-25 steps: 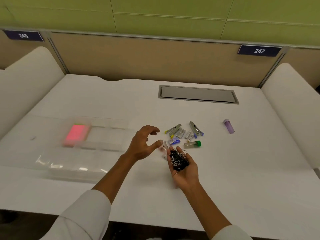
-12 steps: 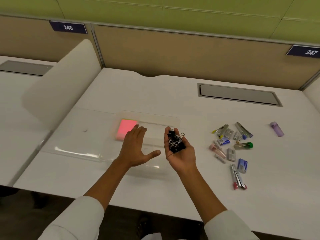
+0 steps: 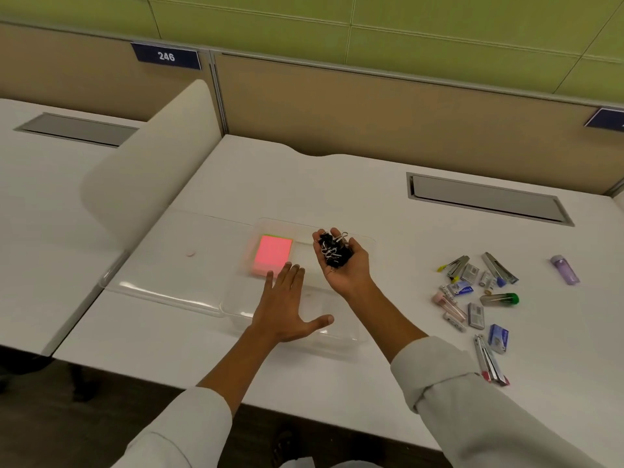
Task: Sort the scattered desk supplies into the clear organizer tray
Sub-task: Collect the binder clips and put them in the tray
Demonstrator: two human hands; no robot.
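Observation:
The clear organizer tray [image 3: 363, 243] lies on the white desk, with a pink sticky-note pad [image 3: 273, 254] in its far left compartment. My right hand [image 3: 347, 270] is palm up over the tray's far right part and cups a heap of black binder clips [image 3: 332, 249]. My left hand [image 3: 285, 307] hovers flat, fingers straight and thumb spread, over the tray's near half. To the right lies a scatter of supplies [image 3: 476, 295]: staplers, staple boxes, small tubes.
A clear lid [image 3: 169, 265] lies left of the tray. A purple tube [image 3: 565, 270] lies apart at the far right. A red-tipped stapler [image 3: 491, 361] sits near the desk's front edge. A grey cable hatch [image 3: 486, 201] is set in the desk behind.
My right hand has carried the binder clips leftward from the scatter to above the tray. My left hand has opened flat and moved over the tray. The view has swung left.

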